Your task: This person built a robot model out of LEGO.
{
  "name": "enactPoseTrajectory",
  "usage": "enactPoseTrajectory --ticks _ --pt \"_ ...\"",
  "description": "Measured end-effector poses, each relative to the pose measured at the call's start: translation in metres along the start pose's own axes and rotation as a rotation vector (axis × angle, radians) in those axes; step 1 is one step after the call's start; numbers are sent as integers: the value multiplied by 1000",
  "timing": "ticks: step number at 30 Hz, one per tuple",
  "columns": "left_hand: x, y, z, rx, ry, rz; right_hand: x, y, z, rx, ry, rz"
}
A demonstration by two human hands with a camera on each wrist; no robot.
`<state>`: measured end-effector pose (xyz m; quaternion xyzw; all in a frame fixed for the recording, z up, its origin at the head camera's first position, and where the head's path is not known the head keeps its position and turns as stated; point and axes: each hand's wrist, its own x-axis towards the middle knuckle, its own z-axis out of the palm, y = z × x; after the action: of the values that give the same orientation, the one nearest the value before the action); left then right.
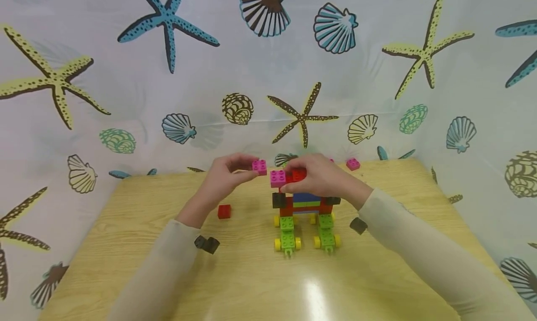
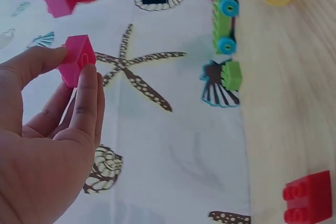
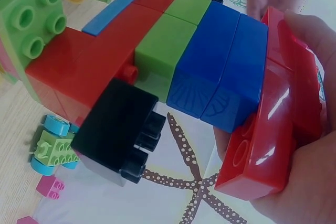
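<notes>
Left hand point(image 1: 222, 178) pinches 1 pink brick point(image 1: 259, 166) beside the block tower point(image 1: 304, 209) on the bench point(image 1: 251, 274). Right hand point(image 1: 320, 176) grips the red brick point(image 3: 273, 129) atop the tower.

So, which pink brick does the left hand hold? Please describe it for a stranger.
Find the brick tower on green wheeled bases mid-table. Just left of its top, the left hand pinches a small pink brick in the air; the other pink bricks sit on the tower or lie on the table.
</notes>
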<state>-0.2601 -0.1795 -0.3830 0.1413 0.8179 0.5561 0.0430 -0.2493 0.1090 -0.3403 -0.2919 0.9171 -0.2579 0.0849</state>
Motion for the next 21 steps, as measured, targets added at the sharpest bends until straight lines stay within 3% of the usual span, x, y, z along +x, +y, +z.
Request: enactPoseTrajectory --ticks 8,15,21 --pt "-12 21 2 1 -5 47 0 1 -1 -2 6 -1" --pt "-17 28 5 -15 4 79 -2 -1 -1 4 2 -3" --pt "-20 33 9 -35 -26 83 -1 -1 -1 12 0 -7"
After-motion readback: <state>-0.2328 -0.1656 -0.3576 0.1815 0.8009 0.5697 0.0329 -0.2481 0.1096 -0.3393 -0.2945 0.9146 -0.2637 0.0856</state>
